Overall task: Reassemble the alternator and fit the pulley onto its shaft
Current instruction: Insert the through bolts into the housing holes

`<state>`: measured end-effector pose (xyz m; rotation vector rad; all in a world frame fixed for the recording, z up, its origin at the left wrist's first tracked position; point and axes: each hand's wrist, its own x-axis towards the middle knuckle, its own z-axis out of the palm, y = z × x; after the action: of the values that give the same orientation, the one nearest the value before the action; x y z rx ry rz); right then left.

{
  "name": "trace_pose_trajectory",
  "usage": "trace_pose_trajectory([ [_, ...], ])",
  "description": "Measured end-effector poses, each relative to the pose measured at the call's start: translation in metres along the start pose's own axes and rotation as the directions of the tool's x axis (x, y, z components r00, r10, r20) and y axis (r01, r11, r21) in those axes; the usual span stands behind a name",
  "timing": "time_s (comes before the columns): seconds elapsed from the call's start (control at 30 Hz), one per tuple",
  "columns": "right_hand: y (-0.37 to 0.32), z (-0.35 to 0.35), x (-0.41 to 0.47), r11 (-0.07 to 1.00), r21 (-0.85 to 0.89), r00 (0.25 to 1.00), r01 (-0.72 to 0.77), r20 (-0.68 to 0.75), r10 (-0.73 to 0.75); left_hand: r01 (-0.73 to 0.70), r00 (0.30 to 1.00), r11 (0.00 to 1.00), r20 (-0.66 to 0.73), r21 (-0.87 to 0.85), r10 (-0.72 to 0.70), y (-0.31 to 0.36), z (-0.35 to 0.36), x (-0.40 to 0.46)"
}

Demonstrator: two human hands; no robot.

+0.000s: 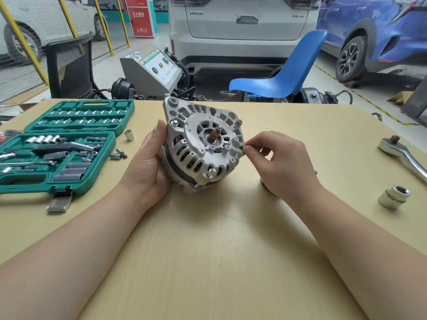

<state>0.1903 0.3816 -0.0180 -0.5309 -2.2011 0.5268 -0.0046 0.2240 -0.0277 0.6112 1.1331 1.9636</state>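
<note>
one alternator point(203, 146) stood tilted on the table point(208, 250); left hand point(147, 169) gripped its side, right hand point(277, 162) pinched one bolt point(242, 147); two loose sockets point(394, 196) lay nearby.

Garage interior, even light; tan worktop point(208, 239) in foreground; beyond it blue chair point(284, 77), black mesh chair point(69, 65), grey console point(150, 68); behind them white car point(242, 26), blue car point(374, 31); yellow fence point(27, 42) beyond mesh chair.

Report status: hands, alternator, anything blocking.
Left hand grips alternator, tilted on table. Right hand fingers pinch small bolt at housing edge. Shaft bare, nothing blocking.
</note>
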Motion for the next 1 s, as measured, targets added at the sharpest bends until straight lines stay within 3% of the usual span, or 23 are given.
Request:
trace_pose_trajectory([
  [0.13,-0.007,0.001,0.001,0.957,-0.286,0.999,0.043,0.027,-0.037,0.011,1.0,1.0,0.003,-0.015,-0.011,0.001,0.001,-0.001],
  [0.23,-0.01,-0.002,0.002,0.924,-0.376,0.998,0.063,0.051,-0.047,0.028,1.0,0.999,-0.006,-0.035,-0.028,0.001,0.0,-0.001],
  [0.43,-0.012,-0.006,0.0,0.895,-0.431,0.993,0.116,0.073,-0.093,0.03,0.999,0.998,-0.031,-0.062,-0.032,0.0,0.0,-0.001],
  [0.67,-0.015,0.004,0.005,0.835,-0.542,0.992,0.1,0.122,-0.039,0.002,0.998,0.998,-0.067,-0.063,-0.006,0.0,0.002,-0.004],
  [1.0,-0.019,-0.002,0.009,0.809,-0.568,0.985,0.154,0.15,-0.082,-0.009,0.996,0.996,-0.093,-0.088,0.0,0.001,-0.002,-0.004],
])
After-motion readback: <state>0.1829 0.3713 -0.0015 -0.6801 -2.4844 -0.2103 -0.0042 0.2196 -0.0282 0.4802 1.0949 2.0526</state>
